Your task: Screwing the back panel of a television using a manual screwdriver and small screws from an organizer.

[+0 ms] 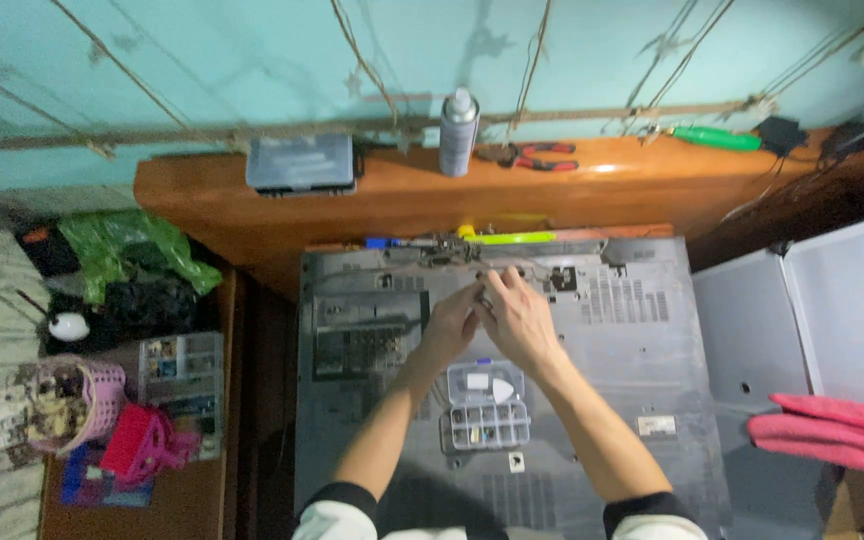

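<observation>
A large grey device (612, 330) lies flat on its face on the desk (392, 195), its back panel turned up towards the camera. The panel is dull grey plastic, with blocks of vent slots on the right and near the bottom edge, a darker recessed bay on the left, and a small white sticker low on the right. Along its far edge lie a blue-tipped tool and a yellow-green handled tool (507, 237).

Both hands meet over the upper middle of the panel. The left hand (452, 322) and the right hand (517, 318) press together with fingers drawn close, the fingertips pinched down at one spot on the panel; whether they hold something small between them I cannot tell.

Just below the wrists, a small clear compartment box (485, 407) rests on the panel, its lid shut; its lower cells hold tiny dark parts, and a white piece shows in the upper cell.

On the wooden ledge behind stand a dark flat case (301, 163), a spray can (458, 131), red-handled pliers (537, 156) and a green-handled screwdriver (717, 138). To the left, another clear organiser box (184, 375) holds assorted small bits, beside a pink basket (87, 400) with odds and ends inside. A pink cloth (832, 432) lies at the right.
</observation>
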